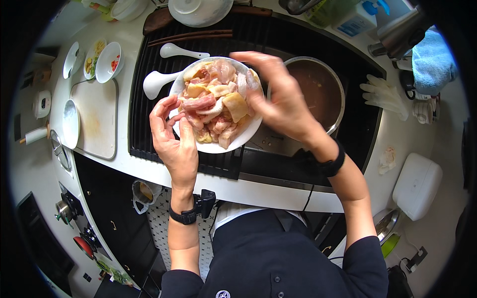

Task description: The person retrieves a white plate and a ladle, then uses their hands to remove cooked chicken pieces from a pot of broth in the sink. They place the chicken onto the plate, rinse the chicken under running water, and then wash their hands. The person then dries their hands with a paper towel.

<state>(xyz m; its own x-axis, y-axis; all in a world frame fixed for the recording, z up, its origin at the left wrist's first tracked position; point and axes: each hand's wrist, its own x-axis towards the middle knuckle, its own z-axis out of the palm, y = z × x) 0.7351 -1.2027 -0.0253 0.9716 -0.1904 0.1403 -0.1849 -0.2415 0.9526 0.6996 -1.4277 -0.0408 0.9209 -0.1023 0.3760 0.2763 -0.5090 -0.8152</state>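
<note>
A white plate [252, 133] heaped with raw chicken pieces [217, 102] is in front of me, over the black slatted rack. My left hand [171, 136] is at its left side. The fingers are bent and apart, with the tips against the outer chicken pieces and the rim. Over the right side of the plate is my right hand [276, 92], slightly blurred. Its thumb and fingers are spread around the edge of the heap, and nothing shows gripped in it. Two white spoons, one a soup spoon [155, 85] and one smaller [179, 50], lie beyond the plate.
A pot of brownish liquid [323, 94] stands on the hob right of the plate. Wooden chopsticks [194, 36] lie at the back of the rack. At left are a cutting board [97, 124] and small bowls, one with chopped red pieces [108, 74]. A clear glove [385, 94] lies at right.
</note>
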